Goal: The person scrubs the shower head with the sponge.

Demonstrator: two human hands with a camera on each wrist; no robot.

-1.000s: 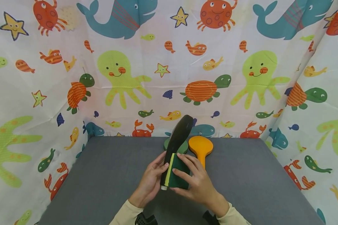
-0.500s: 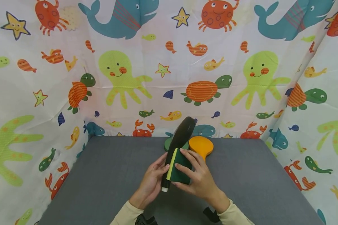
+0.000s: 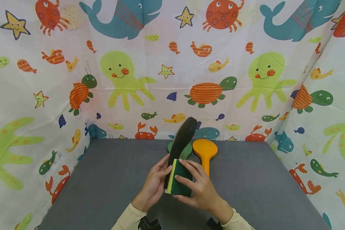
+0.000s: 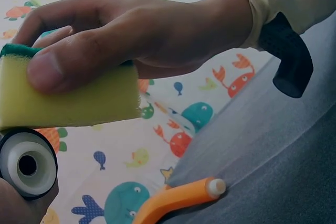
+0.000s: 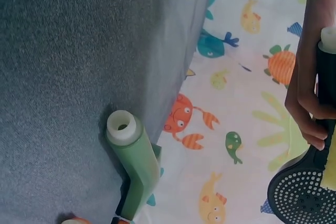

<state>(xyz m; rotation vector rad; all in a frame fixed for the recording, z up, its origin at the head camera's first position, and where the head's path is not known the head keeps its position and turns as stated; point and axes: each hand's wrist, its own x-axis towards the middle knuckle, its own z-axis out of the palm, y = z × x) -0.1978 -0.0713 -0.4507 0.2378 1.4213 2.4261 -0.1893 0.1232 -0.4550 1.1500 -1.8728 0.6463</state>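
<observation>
My left hand (image 3: 156, 182) grips the handle of a black shower head (image 3: 184, 133) that tilts up and away over the grey table (image 3: 103, 179). My right hand (image 3: 197, 187) holds a green and yellow sponge (image 3: 179, 182) pressed against the lower handle. In the left wrist view the right hand (image 4: 147, 30) pinches the sponge (image 4: 68, 100) just above the handle's white end (image 4: 27, 165). The right wrist view shows the left hand (image 5: 308, 85) on the handle and the shower head's perforated face (image 5: 300, 196).
An orange shower head (image 3: 205, 150) and a green shower head (image 3: 186, 152) lie on the table at the back, right behind my hands. A curtain (image 3: 46, 95) printed with sea animals closes in the table at the back and both sides.
The right hand slid the sponge up the black handle, then back down toward its white end. The shower head tilted slightly; the left hand kept its hold.
</observation>
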